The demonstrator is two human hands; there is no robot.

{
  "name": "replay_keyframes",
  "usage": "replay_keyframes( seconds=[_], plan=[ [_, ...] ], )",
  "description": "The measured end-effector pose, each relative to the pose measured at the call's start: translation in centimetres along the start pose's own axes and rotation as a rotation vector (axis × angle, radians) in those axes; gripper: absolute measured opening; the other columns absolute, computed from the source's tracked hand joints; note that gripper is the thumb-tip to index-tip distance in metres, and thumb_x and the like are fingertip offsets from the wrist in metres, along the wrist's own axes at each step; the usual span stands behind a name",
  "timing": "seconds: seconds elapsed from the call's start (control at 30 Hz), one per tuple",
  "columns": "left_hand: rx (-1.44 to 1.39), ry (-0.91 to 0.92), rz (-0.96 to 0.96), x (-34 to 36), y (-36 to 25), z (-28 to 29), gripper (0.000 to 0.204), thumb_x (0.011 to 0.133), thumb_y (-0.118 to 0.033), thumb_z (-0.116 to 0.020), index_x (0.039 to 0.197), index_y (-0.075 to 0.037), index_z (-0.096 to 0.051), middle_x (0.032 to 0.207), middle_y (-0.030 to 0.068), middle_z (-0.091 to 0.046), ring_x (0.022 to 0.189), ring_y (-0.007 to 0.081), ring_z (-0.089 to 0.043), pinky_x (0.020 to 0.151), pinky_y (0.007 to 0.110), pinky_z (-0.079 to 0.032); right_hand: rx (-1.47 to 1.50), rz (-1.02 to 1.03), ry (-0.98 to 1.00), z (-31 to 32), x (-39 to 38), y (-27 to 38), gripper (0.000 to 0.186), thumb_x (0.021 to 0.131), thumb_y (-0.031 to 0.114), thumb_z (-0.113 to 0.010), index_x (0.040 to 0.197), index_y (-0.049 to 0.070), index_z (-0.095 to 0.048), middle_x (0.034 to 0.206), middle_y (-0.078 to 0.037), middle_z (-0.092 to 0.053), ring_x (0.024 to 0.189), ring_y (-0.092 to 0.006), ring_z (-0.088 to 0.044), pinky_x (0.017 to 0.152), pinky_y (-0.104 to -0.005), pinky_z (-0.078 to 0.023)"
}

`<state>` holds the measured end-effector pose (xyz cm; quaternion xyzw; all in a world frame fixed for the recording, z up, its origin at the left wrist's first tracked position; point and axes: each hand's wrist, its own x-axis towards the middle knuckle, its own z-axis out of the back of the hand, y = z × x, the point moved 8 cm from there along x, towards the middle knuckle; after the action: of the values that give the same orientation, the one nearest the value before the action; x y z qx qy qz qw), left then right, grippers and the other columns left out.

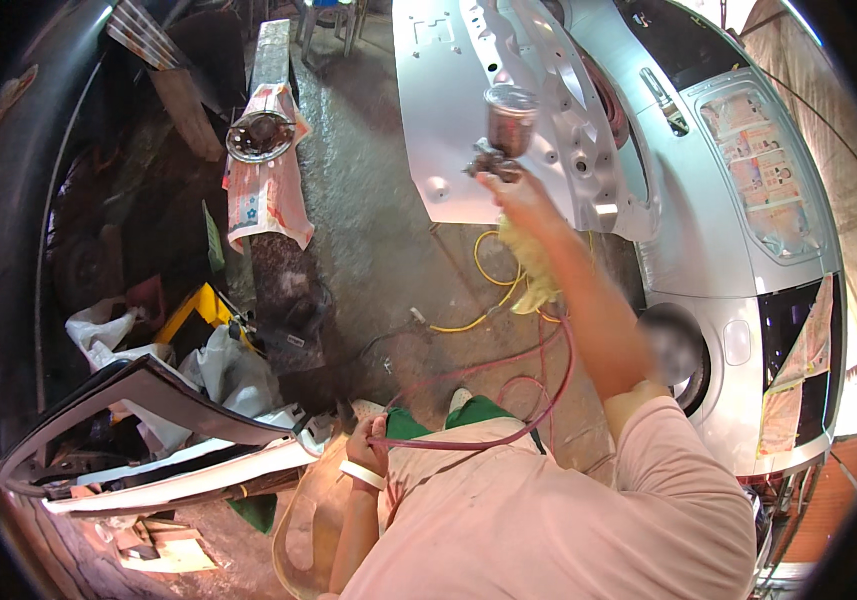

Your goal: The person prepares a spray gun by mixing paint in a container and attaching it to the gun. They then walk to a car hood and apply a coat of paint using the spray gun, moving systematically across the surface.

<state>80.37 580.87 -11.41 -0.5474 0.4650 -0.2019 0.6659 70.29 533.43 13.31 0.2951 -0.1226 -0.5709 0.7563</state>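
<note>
My right hand [510,196] grips a metal spray gun [493,163] with a cup [512,117] on top, held over a silver car panel [433,130] with holes and raised shapes. A pale yellow cloth [523,265] hangs below that hand. A magenta hose [478,440] loops down from there to my left hand [371,440], which is closed round it near my waist. A white band [361,474] is on my left wrist.
A silver car [748,230] with papered windows stands at the right. At the left are a newspaper-covered stand [273,200] with a metal ring [246,142], white bags [228,360] and loose trim [178,480]. Yellow hose [458,325] lies coiled on the floor.
</note>
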Motion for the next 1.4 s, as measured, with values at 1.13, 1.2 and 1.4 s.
replay_keyframes(
  seconds=[1.13, 1.2, 1.4],
  plan=[
    [0.014, -0.107, -0.131, -1.2, -8.4, -1.4, 0.033, 0.102, -0.032, -0.063, 0.107, -0.001, -0.072, 0.082, 0.0126, -0.072, 0.076, 0.0176, -0.068, 0.070, 0.030, -0.052, -0.282, 0.408, -0.016, -1.0, 12.6, 7.7, 0.043, 0.094, 0.048, -0.066, 0.111, 0.009, -0.072, 0.078, -0.008, -0.070, 0.067, -0.0182, -0.065, 0.067, -0.0385, -0.051],
    [0.019, -0.088, -0.180, -0.5, -10.0, -1.8, 0.037, 0.103, -0.036, -0.063, 0.109, -0.001, -0.072, 0.079, 0.0083, -0.070, 0.075, 0.0112, -0.062, 0.069, 0.027, -0.049, -0.293, 0.336, -0.059, 3.9, 15.4, 3.1, 0.042, 0.094, 0.046, -0.067, 0.113, 0.009, -0.072, 0.080, -0.007, -0.070, 0.067, -0.0176, -0.063, 0.065, -0.0380, -0.051],
    [0.074, -0.011, -0.173, 1.2, -10.9, -3.1, 0.033, 0.102, -0.034, -0.064, 0.108, -0.002, -0.072, 0.077, 0.0078, -0.070, 0.073, 0.0125, -0.065, 0.066, 0.028, -0.051, -0.505, 0.157, -0.236, 14.8, 13.6, 3.1, 0.049, 0.093, 0.046, -0.068, 0.124, 0.007, -0.067, 0.104, -0.017, -0.071, 0.094, -0.0293, -0.068, 0.082, -0.0426, -0.051]
  ],
)
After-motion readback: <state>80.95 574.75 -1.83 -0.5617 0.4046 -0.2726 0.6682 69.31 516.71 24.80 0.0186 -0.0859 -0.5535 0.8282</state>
